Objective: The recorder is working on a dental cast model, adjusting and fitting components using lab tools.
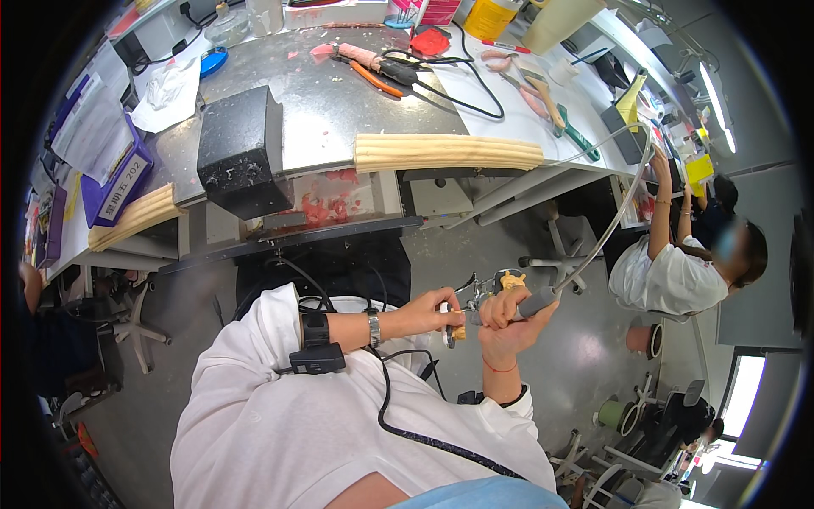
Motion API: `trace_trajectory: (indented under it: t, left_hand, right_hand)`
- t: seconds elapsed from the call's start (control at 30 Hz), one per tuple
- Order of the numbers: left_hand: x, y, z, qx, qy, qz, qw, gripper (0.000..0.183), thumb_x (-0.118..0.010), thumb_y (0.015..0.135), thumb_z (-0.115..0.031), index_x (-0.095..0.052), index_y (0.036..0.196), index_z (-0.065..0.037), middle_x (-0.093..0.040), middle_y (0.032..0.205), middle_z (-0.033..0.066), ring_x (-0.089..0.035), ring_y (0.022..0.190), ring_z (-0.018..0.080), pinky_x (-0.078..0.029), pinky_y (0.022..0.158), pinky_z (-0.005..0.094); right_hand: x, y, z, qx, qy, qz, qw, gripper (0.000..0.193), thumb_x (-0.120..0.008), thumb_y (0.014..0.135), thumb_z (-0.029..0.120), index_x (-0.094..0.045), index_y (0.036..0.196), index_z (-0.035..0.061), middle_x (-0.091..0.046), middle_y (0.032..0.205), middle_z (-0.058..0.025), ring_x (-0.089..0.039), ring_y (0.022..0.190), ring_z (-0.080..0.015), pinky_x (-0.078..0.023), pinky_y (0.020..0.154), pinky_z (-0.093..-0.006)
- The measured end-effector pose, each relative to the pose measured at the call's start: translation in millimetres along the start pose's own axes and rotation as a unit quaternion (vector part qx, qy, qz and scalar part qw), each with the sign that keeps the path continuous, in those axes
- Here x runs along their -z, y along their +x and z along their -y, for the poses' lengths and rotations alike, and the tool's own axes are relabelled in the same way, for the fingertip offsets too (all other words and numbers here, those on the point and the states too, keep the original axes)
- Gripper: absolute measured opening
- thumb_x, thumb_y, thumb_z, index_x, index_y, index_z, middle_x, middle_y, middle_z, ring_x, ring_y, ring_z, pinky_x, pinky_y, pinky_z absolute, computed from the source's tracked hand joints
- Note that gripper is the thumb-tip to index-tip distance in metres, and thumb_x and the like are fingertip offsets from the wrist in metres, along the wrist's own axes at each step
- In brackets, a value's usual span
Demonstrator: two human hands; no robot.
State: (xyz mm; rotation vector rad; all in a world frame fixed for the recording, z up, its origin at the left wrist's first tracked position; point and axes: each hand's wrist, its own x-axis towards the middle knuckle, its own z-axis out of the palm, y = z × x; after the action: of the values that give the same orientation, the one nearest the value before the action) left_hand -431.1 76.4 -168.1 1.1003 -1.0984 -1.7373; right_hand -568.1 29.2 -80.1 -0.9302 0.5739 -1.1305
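My left hand (428, 316) is closed on a metal dental articulator (477, 288), its fingers pinching beside one yellowish dental cast (459, 332). Another yellowish cast (511, 280) shows on the articulator's far side, just beyond my right fingers. My right hand (507, 329) wraps round a grey rotary handpiece (538, 301), whose front end points left at the articulator. A pale hose (606, 233) runs from the handpiece up to the right. Both hands are in front of my chest, below the bench edge. The handpiece's tip is too small to make out.
An open drawer (326, 206) with pink scraps lies under the metal bench top (318, 131). A black box (240, 153) and ribbed wooden strip (449, 153) line the bench edge. Beyond are orange-handled pliers (373, 78). A co-worker (678, 271) sits at right.
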Motion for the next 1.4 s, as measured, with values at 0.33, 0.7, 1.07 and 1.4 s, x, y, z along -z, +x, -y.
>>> trace_trajectory:
  t: [0.33, 0.7, 1.07, 1.4]
  left_hand:
    - [0.1, -1.3, -2.4, -0.004, -0.004, 0.002, 1.000, 0.025, -0.066, 0.087, -0.028, -0.054, 0.090, -0.006, -0.065, 0.080, 0.0027, -0.055, 0.070, 0.0060, -0.042, 0.059, 0.0213]
    - [1.3, -0.4, 0.9, 0.003, 0.000, -0.007, 1.000, 0.024, -0.068, 0.085, -0.027, -0.055, 0.089, -0.006, -0.064, 0.080, 0.0021, -0.054, 0.070, 0.0059, -0.041, 0.060, 0.0212]
    - [2.8, 1.5, 6.3, -0.006, -0.021, -0.011, 1.000, 0.022, -0.068, 0.085, -0.023, -0.054, 0.087, -0.006, -0.064, 0.080, 0.0027, -0.057, 0.073, 0.0066, -0.042, 0.062, 0.0215]
    - [4.6, 1.6, 7.4, -0.030, -0.007, -0.001, 1.000, 0.022, -0.068, 0.085, -0.023, -0.054, 0.087, -0.006, -0.062, 0.080, 0.0013, -0.056, 0.074, 0.0062, -0.042, 0.063, 0.0213]
  right_hand:
    - [-0.6, -1.5, 0.0, -0.011, 0.014, 0.000, 1.000, 0.065, -0.026, 0.091, 0.068, -0.034, 0.062, 0.0102, -0.029, 0.046, 0.0020, -0.020, 0.040, -0.0093, -0.020, 0.041, -0.0268]
    - [0.8, -1.0, -0.5, -0.008, 0.029, 0.005, 1.000, 0.065, -0.027, 0.091, 0.068, -0.034, 0.061, 0.0102, -0.029, 0.045, 0.0019, -0.019, 0.040, -0.0095, -0.018, 0.041, -0.0271]
    - [-1.3, -0.7, 0.8, -0.017, 0.031, -0.016, 0.999, 0.066, -0.026, 0.091, 0.068, -0.033, 0.061, 0.0105, -0.028, 0.045, 0.0022, -0.019, 0.040, -0.0092, -0.018, 0.041, -0.0269]
    - [0.9, 1.2, 1.5, -0.019, 0.053, -0.016, 0.998, 0.066, -0.023, 0.091, 0.068, -0.033, 0.060, 0.0114, -0.027, 0.044, 0.0030, -0.018, 0.039, -0.0093, -0.017, 0.040, -0.0269]
